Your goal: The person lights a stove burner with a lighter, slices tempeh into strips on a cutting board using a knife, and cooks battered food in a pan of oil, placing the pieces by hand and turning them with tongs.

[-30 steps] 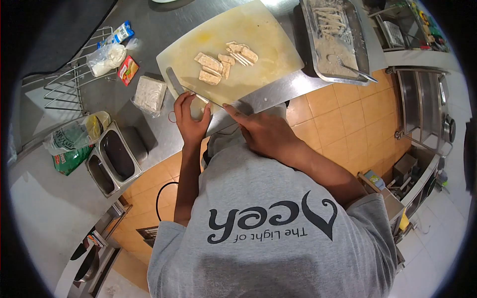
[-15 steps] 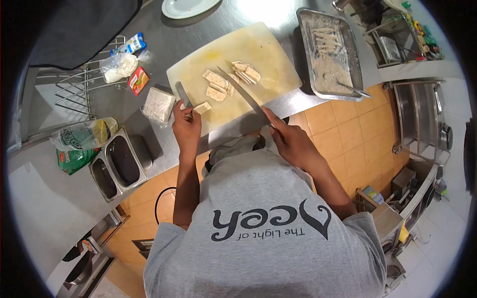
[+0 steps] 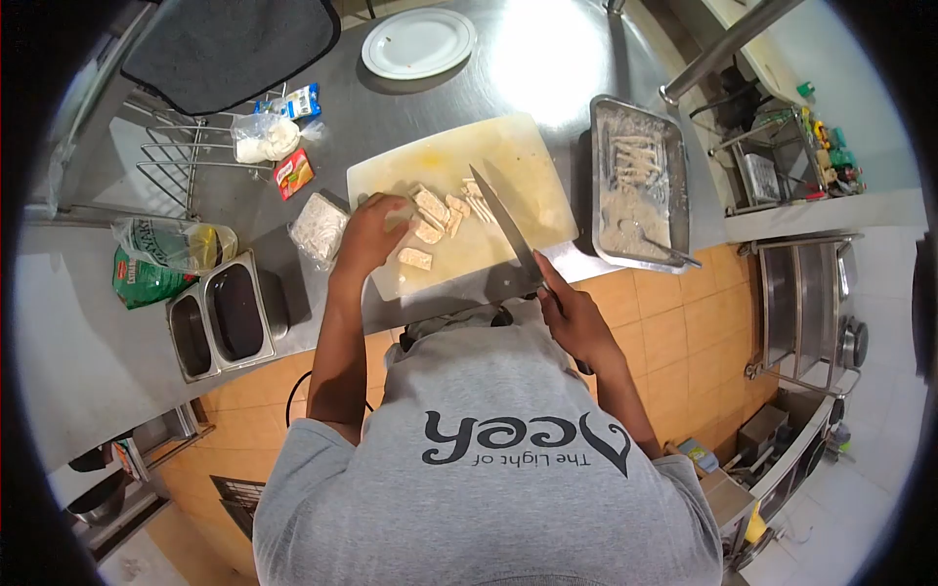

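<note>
The counter is smooth metal, strongly reflective at the far centre. The cutting board appears plastic, smooth with a dull sheen; the cut pieces are matt and grainy. The knife has a smooth metal blade. At right, the metal tray bears a rough, matt coating; its spoon is shiny metal. Far plate: smooth, glossy. Left block: wrapped in creased, clear plastic. Near shirt: matt cloth.

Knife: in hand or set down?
In hand: the right hand grips the knife by its handle, blade over the board. Cannot tell whether the blade touches it.
</note>
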A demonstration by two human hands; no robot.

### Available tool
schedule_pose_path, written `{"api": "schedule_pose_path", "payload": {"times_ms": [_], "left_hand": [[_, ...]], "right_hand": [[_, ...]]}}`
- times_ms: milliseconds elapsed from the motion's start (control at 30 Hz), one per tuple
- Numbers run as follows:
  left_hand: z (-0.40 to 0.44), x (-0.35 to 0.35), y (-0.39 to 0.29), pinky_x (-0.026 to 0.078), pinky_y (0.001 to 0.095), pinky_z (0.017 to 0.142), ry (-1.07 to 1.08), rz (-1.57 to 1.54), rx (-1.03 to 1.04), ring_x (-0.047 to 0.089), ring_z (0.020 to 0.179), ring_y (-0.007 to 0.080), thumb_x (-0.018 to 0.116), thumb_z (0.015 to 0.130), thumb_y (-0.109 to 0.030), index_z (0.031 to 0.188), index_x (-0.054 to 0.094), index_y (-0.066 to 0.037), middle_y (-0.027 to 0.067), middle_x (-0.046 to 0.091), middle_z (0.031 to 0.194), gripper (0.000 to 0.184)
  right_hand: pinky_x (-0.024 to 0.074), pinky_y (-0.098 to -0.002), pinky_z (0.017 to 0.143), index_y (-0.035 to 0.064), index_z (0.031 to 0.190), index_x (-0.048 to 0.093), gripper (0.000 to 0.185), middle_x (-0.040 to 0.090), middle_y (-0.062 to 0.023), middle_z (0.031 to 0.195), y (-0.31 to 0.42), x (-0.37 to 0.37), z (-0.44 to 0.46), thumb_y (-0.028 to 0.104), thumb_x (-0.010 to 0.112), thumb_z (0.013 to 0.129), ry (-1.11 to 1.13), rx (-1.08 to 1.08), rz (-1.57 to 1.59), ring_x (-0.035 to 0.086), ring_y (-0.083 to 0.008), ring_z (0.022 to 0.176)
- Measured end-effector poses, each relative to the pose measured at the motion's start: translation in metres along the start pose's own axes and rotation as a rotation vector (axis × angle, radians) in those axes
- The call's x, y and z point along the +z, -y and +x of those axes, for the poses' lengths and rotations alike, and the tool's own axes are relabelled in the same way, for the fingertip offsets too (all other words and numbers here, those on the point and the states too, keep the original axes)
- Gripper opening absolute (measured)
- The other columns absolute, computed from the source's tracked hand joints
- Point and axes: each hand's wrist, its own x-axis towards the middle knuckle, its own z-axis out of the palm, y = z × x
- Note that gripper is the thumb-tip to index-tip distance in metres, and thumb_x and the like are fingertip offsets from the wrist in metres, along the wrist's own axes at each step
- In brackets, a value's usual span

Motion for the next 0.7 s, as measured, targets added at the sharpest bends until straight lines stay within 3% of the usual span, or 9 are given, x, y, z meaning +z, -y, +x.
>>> {"api": "schedule_pose_path", "payload": {"times_ms": [100,133,233,333,433,533,633,700], "left_hand": [[0.015,0.012,-0.009,0.048,0.0379,0.090,-0.020,0.022,0.216,0.059,0.103,0.0276,0.074,0.077,-0.009,0.108,0.065,-0.006,0.0095,0.062,0.110,0.033],[0.017,0.015,-0.016,0.044,0.0387,0.096,-0.004,-0.025,0.182,0.057,0.108,0.0277,0.073,0.077,-0.009,0.107,0.067,-0.007,0.0087,0.062,0.112,0.030],[0.029,0.017,-0.016,0.043,0.0374,0.095,-0.121,0.071,0.393,0.058,0.107,0.0278,0.072,0.078,-0.010,0.105,0.068,-0.009,0.0063,0.063,0.111,0.028],[0.035,0.007,0.003,0.041,0.0385,0.098,0.149,0.226,0.356,0.057,0.108,0.0265,0.071,0.077,-0.009,0.107,0.069,-0.012,0.0053,0.063,0.113,0.030],[0.034,-0.004,0.006,0.043,0.0379,0.093,0.263,0.140,0.311,0.056,0.107,0.0277,0.072,0.075,-0.006,0.110,0.069,-0.008,0.0081,0.063,0.110,0.035],[0.032,-0.009,0.002,0.043,0.0377,0.091,0.288,0.121,0.282,0.057,0.102,0.0279,0.073,0.070,-0.003,0.108,0.070,-0.010,0.0074,0.062,0.101,0.038],[0.035,-0.010,-0.002,0.044,0.0373,0.089,0.275,0.169,0.348,0.057,0.100,0.0272,0.075,0.066,-0.002,0.102,0.070,-0.009,0.0064,0.060,0.096,0.037],[0.037,-0.008,-0.003,0.044,0.0378,0.087,0.232,0.165,0.378,0.058,0.097,0.0266,0.075,0.067,-0.004,0.098,0.069,-0.009,0.0055,0.062,0.096,0.032]], "right_hand": [[0.0477,-0.0461,0.070,0.0224,0.148,0.031,0.056,0.064,-0.0254,0.078,-0.004,-0.006,0.002,0.014,0.050,0.096,-0.004,-0.001,0.012,0.062,-0.0452,0.077],[0.0478,-0.0459,0.070,0.0223,0.148,0.031,0.056,0.064,-0.0255,0.078,-0.004,-0.009,0.004,0.014,0.050,0.096,-0.004,0.001,0.021,0.062,-0.0453,0.078],[0.0447,-0.0310,0.065,0.0200,0.149,0.031,0.054,0.056,-0.0149,0.066,-0.007,-0.010,0.007,0.017,0.047,0.098,-0.006,0.003,0.012,0.052,-0.0209,0.059],[0.0456,-0.0306,0.070,0.0194,0.149,0.031,0.053,0.060,-0.0186,0.075,-0.014,-0.006,0.010,0.016,0.047,0.098,-0.028,-0.056,-0.006,0.055,-0.0230,0.065],[0.0458,-0.0308,0.074,0.0189,0.148,0.032,0.053,0.061,-0.0211,0.080,-0.010,-0.008,0.012,0.015,0.048,0.098,0.016,-0.023,0.017,0.056,-0.0240,0.069],[0.0454,-0.0301,0.071,0.0192,0.149,0.032,0.054,0.061,-0.0203,0.078,-0.014,-0.004,0.013,0.014,0.048,0.098,-0.025,-0.066,0.048,0.055,-0.0216,0.067],[0.0449,-0.0292,0.070,0.0195,0.149,0.032,0.054,0.061,-0.0201,0.079,-0.003,-0.012,0.009,0.015,0.048,0.098,0.033,0.034,0.048,0.054,-0.0189,0.068],[0.0473,-0.0389,0.069,0.0194,0.149,0.031,0.055,0.062,-0.0237,0.076,-0.011,-0.010,0.010,0.016,0.049,0.097,-0.010,-0.015,0.036,0.060,-0.0354,0.071]]}}
